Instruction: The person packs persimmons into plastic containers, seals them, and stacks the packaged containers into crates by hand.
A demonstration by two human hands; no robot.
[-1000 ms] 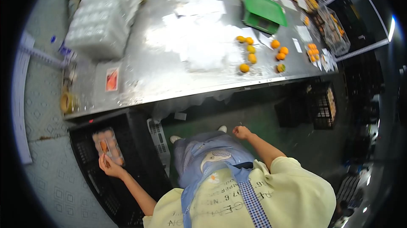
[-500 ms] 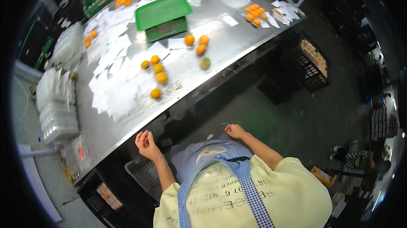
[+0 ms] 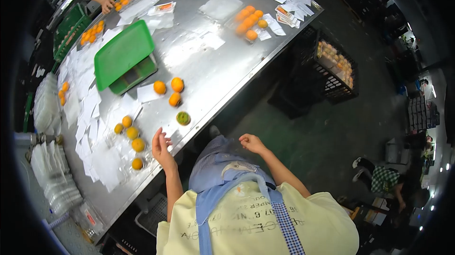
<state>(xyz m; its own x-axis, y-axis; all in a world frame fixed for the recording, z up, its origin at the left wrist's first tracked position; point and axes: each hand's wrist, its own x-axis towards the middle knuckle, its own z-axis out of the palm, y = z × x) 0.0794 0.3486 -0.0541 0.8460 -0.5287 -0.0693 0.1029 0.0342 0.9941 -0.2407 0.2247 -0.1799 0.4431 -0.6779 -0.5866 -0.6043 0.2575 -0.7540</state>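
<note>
My left hand [image 3: 162,148] is raised by the front edge of the metal table [image 3: 227,72], fingers apart and nothing in them. Close to it lie a greenish fruit [image 3: 183,118] and a loose line of yellow-orange fruits [image 3: 138,145]. My right hand [image 3: 252,143] hangs over the floor beyond the table edge, fingers curled together; whether it holds something small cannot be made out. Behind the loose orange fruits [image 3: 177,84] stands a green tray [image 3: 124,55] on a base. A filled pack of orange fruits [image 3: 249,20] sits farther right.
White paper sheets [image 3: 90,108] and stacked clear trays [image 3: 54,174] cover the left side. A black crate of wrapped fruit [image 3: 335,65] stands on the floor at right. A co-worker's hand [image 3: 107,5] is at the far table edge; another person [image 3: 386,179] is at lower right.
The view has swung right along the table. My left hand has left the fruit pack in the black crate at lower left and is now empty by the table edge. My right hand stays curled.
</note>
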